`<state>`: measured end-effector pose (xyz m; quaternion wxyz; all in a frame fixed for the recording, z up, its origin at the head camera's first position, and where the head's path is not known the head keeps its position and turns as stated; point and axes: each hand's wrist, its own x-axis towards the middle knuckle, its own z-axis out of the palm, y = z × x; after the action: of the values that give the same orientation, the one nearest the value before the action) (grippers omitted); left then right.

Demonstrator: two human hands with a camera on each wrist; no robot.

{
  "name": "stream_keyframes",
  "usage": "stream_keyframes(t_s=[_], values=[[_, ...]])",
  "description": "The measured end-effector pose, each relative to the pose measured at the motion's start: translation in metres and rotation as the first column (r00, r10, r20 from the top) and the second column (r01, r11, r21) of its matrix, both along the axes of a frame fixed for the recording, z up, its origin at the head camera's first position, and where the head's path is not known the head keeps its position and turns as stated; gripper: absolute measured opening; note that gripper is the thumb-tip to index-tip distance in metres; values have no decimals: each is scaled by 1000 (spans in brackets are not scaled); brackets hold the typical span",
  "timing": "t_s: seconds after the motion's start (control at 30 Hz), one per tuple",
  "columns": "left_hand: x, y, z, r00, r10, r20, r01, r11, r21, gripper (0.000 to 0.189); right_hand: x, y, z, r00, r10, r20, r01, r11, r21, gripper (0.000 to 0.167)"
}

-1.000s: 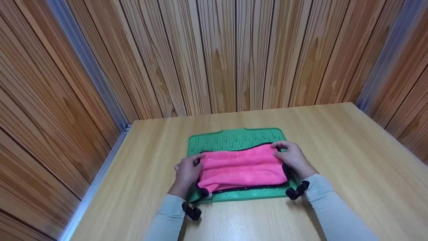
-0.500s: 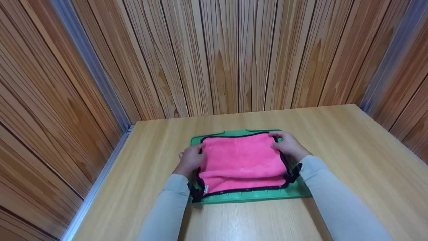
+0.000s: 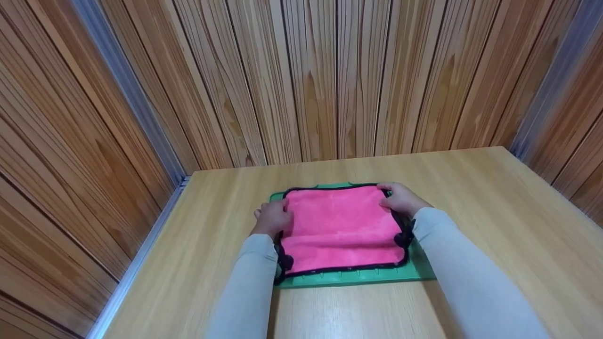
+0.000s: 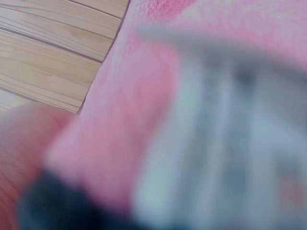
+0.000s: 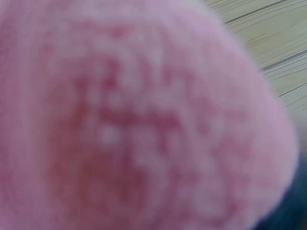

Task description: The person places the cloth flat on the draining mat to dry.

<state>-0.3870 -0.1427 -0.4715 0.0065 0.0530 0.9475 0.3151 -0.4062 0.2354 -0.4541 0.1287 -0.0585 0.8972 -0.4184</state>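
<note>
A pink towel [image 3: 341, 221] with black edging covers most of a green ridged mat [image 3: 421, 266], its lower part slightly wrinkled. My left hand [image 3: 273, 218] pinches the towel's left edge near the far corner. At the far right corner, my right hand [image 3: 403, 200] grips the edge between thumb and fingers. Close to the lens in the left wrist view hangs a blurred whitish tag [image 4: 211, 153], with part of the left hand [image 4: 29, 143] at the side. Blurred pink towel fabric [image 5: 144, 110] fills most of the right wrist view.
The wooden table [image 3: 221, 202] extends around the mat on all sides. Behind it stands a wood-panelled wall [image 3: 311, 80], with further panelled walls left and right. Dark straps [image 3: 285, 261] hang at the wrists.
Both hands have carried the towel's far edge away from the body, spreading it over the mat's far part. The deep folds have mostly flattened, and the forearms have moved forward.
</note>
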Motion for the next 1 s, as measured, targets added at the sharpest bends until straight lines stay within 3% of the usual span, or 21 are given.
stream_keyframes(t_s=[0.07,0.23,0.33,0.57,0.7,0.8,1.0], values=[[12,11,16,999,26,38,-26,1000,-12,24,-1,-2,1,1000,21,-12,-20,998,56,67],[13,15,13,994,36,104,-30,998,-54,55,-3,-5,-1,997,73,-11,-71,985,159,72],[15,17,10,991,55,122,-48,997,-54,64,-3,-7,-2,997,80,-8,-77,979,188,74],[10,17,-5,997,67,49,-63,996,-69,62,-6,-11,-10,998,65,-18,-59,970,236,75],[8,18,-8,998,50,22,-48,993,-108,60,-21,-5,-29,993,80,-88,-54,963,263,72],[8,17,-6,999,46,20,-44,994,-103,57,-27,0,-36,989,60,-132,-30,974,223,73],[18,11,7,998,51,30,-49,998,-48,57,5,-4,-8,998,-21,-51,22,1000,15,74]])
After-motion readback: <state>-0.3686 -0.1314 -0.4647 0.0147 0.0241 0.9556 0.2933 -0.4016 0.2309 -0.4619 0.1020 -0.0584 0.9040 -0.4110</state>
